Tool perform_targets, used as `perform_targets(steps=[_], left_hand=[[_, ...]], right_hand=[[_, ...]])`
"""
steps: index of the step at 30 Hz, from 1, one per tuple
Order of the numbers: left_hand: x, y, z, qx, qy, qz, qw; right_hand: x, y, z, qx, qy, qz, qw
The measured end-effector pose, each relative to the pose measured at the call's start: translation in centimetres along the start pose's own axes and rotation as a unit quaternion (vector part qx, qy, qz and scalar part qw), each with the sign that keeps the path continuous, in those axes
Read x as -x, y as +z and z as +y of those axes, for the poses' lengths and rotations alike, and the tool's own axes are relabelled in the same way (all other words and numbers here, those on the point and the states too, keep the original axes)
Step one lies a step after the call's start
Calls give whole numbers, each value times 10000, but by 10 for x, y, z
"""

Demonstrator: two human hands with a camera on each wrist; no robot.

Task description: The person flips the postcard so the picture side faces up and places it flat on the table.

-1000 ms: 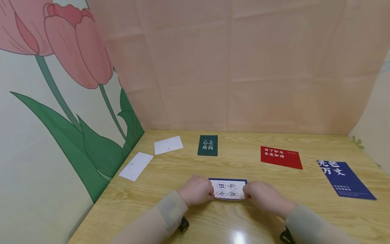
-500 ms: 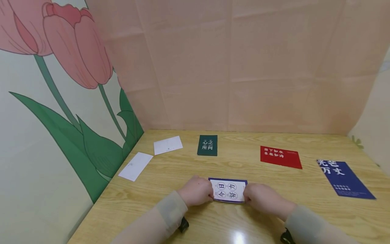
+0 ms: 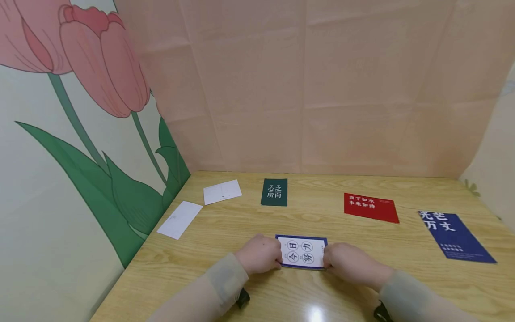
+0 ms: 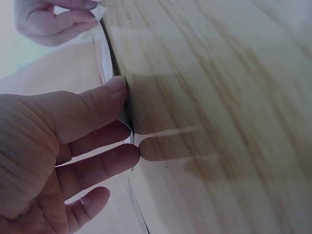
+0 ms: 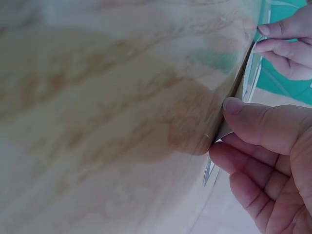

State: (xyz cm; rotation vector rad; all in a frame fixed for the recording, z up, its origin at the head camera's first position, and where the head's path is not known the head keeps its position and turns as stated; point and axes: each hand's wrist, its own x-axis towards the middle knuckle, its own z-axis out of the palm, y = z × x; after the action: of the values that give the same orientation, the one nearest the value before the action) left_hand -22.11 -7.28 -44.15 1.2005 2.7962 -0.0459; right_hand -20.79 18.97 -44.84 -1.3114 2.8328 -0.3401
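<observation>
A white postcard with a blue border (image 3: 302, 252) and black characters in circles lies near the middle front of the table in the head view. My left hand (image 3: 259, 254) pinches its left end, and my right hand (image 3: 354, 264) pinches the right end. In the left wrist view, the left thumb (image 4: 105, 100) is on the near side of the thin card edge, with fingers behind it. A similar pinch shows in the right wrist view, where the right thumb (image 5: 258, 122) presses the edge close to the tabletop. The card's face is hidden from both wrist views.
Two white cards (image 3: 222, 192) lie at the back left of the wooden table (image 3: 225, 228). A green card (image 3: 274, 192) is behind my hands. Farther right are a red card (image 3: 371, 207) and a dark blue card (image 3: 457, 237). A pink cloth (image 3: 301, 89) hangs behind.
The postcard looks flatter, and more of its blue border shows along the near and right edges. My right hand has shifted slightly to the right; both hands keep their pinch.
</observation>
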Motion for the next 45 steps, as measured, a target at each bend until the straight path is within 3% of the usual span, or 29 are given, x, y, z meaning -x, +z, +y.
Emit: perform_targets(steps=[7,16,26,33,39,45], left_hand=[[1,-1,0,-12,26,1,10000],[0,3,0,-141,294,199,9993],[1,3,1,-20,114,219,9997],[1,1,1,-2,135,159,9998],[1,0,0,126,158,194,9996],[0,0,-2,413,-73,122,9990]], right_hand=[[0,-3,-2,-61,174,-251,9995],[1,-6,-2,-129,227,-376,9990],[-6,-10,3,-103,240,-253,9993],[-7,-12,5,-450,306,-656,9964],[-6,-14,5,-460,17,-806,9957],[-4,-12,5,-504,-50,-829,9953]])
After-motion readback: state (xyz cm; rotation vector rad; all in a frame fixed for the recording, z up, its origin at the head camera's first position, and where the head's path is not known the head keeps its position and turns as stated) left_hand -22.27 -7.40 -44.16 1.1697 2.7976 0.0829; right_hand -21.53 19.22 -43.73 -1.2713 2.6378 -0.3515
